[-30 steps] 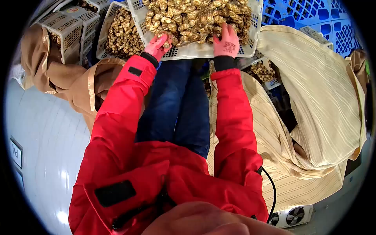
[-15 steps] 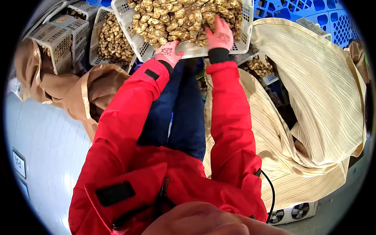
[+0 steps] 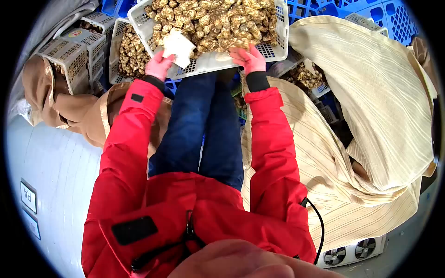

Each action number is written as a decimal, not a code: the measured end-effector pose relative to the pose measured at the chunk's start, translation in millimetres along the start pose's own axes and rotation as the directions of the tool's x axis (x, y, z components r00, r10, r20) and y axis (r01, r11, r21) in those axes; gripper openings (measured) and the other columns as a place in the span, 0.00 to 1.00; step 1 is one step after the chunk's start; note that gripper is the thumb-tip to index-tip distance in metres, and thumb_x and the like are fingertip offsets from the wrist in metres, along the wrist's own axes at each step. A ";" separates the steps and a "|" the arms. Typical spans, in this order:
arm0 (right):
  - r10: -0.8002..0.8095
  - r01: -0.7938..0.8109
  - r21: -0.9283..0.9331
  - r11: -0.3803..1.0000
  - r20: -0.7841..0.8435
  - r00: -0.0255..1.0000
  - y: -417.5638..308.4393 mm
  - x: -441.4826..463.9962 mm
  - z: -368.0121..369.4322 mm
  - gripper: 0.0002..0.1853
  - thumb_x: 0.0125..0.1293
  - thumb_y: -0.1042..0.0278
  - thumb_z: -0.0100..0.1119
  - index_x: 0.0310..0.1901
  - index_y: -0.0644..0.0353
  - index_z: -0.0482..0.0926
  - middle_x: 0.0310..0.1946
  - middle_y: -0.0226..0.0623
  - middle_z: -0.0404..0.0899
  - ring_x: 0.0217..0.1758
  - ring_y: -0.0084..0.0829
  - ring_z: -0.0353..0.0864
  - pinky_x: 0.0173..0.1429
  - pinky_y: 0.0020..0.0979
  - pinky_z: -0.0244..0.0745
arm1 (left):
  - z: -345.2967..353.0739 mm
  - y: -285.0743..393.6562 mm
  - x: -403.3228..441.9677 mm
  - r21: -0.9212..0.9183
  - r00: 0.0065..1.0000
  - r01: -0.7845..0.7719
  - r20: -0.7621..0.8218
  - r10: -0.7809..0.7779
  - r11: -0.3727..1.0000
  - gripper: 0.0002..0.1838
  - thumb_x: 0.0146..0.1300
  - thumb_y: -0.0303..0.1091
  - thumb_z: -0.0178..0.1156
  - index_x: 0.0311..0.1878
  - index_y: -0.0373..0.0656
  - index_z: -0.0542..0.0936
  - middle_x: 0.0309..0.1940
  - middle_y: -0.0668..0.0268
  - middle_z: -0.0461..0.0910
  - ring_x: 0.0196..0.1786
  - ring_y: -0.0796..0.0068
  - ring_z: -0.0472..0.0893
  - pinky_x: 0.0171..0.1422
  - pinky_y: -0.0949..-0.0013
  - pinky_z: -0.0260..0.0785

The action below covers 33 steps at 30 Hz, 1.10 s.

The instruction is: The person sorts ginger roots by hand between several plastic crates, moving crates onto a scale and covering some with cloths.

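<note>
Both my hands wear pink gloves and are at the near side of a white plastic crate (image 3: 211, 61) heaped with knobbly yellow-brown lumps (image 3: 222, 23), whose kind I cannot make out. My left hand (image 3: 158, 66) is at the crate's near left corner, thumb and fingers closed at the edge of a white sheet (image 3: 179, 47), paper or thin card. That sheet partly covers the lumps and the crate wall. Over the near rim, toward the right, my right hand (image 3: 250, 60) has its fingers apart beside the lumps, holding nothing visible.
Another white crate (image 3: 113, 60) of similar lumps stands left, beside stacked crates (image 3: 69, 58). A brown cloth (image 3: 79, 111) drapes below them. On the right, a striped beige cloth (image 3: 371, 106) partly covers more lumps (image 3: 306, 76). Blue plastic crates (image 3: 398, 23) lie behind; a fan unit (image 3: 354, 252) shows low.
My left hand has moved left, and the white sheet now shows beside it over the lumps. My right hand has drawn back from the lumps to the near rim.
</note>
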State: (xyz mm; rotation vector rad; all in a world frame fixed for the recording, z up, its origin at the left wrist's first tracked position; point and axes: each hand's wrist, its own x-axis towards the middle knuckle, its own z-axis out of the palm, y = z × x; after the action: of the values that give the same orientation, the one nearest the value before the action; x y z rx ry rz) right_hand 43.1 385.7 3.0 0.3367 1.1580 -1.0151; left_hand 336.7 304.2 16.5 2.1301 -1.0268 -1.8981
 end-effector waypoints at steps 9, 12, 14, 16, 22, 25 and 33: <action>-0.622 0.235 -0.960 0.151 0.092 0.777 -1.5 -2.1 34.0 0.21 0.45 0.65 0.56 0.45 0.57 0.70 0.38 0.43 0.73 0.43 0.40 0.70 0.46 0.33 0.65 | -62.9 -8.3 21.5 -0.676 0.981 0.144 0.000 -0.195 0.722 0.27 0.55 0.40 0.53 0.55 0.43 0.56 0.51 0.56 0.64 0.51 0.61 0.67 0.54 0.62 0.60; -0.738 -0.024 -0.998 -0.062 0.029 0.674 -31.2 22.2 8.7 0.23 0.45 0.63 0.57 0.46 0.53 0.67 0.38 0.39 0.71 0.40 0.40 0.71 0.42 0.35 0.67 | -54.2 -25.9 15.3 -0.578 0.963 0.230 0.020 -0.268 0.783 0.28 0.54 0.45 0.51 0.55 0.42 0.58 0.53 0.56 0.62 0.54 0.60 0.64 0.56 0.61 0.57; -0.688 -0.134 -0.971 -0.199 0.041 0.724 -31.6 44.6 1.9 0.24 0.44 0.62 0.58 0.46 0.49 0.67 0.37 0.38 0.71 0.38 0.39 0.71 0.39 0.36 0.68 | -37.4 -24.4 1.7 -0.525 0.960 0.240 0.003 -0.280 0.817 0.28 0.53 0.46 0.52 0.54 0.43 0.61 0.53 0.56 0.62 0.55 0.60 0.63 0.58 0.62 0.55; -0.698 -0.220 -0.952 -0.215 -0.007 0.716 -28.2 56.6 0.6 0.24 0.44 0.59 0.60 0.46 0.48 0.68 0.36 0.37 0.71 0.39 0.39 0.70 0.37 0.37 0.68 | -20.6 -19.1 -8.8 -0.561 0.957 0.280 0.095 -0.275 0.779 0.25 0.54 0.44 0.52 0.53 0.42 0.62 0.50 0.58 0.66 0.51 0.64 0.67 0.55 0.63 0.59; -0.473 0.340 -0.518 0.785 -0.145 0.869 6.6 10.3 1.3 0.26 0.46 0.68 0.59 0.50 0.62 0.65 0.33 0.35 0.73 0.32 0.23 0.71 0.36 0.23 0.67 | 60.3 25.1 -43.8 -0.477 0.845 0.420 0.516 -0.141 0.773 0.27 0.55 0.44 0.51 0.56 0.44 0.59 0.51 0.62 0.65 0.51 0.70 0.67 0.52 0.66 0.61; -0.331 0.401 -0.760 0.511 0.256 0.908 22.7 -35.4 27.1 0.23 0.49 0.68 0.56 0.48 0.63 0.66 0.37 0.38 0.72 0.38 0.23 0.71 0.40 0.23 0.66 | 95.9 44.9 -49.7 -0.579 0.766 0.480 0.643 0.007 0.659 0.26 0.56 0.40 0.51 0.57 0.49 0.57 0.48 0.66 0.68 0.51 0.70 0.67 0.52 0.64 0.62; -0.419 0.221 -0.622 0.751 -0.191 0.888 -5.9 69.3 -25.2 0.15 0.50 0.69 0.51 0.41 0.64 0.72 0.23 0.31 0.73 0.22 0.20 0.69 0.27 0.20 0.64 | 93.3 32.4 -28.1 -0.762 0.864 0.400 0.499 0.068 0.509 0.16 0.57 0.34 0.49 0.49 0.42 0.65 0.41 0.64 0.71 0.44 0.69 0.72 0.51 0.63 0.66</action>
State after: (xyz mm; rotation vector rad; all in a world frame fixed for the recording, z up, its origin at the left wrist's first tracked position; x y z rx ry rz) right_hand 26.2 366.3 -66.3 -0.2232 1.8126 -0.8554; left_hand 238.6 326.8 36.5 1.2068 0.2129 -2.3519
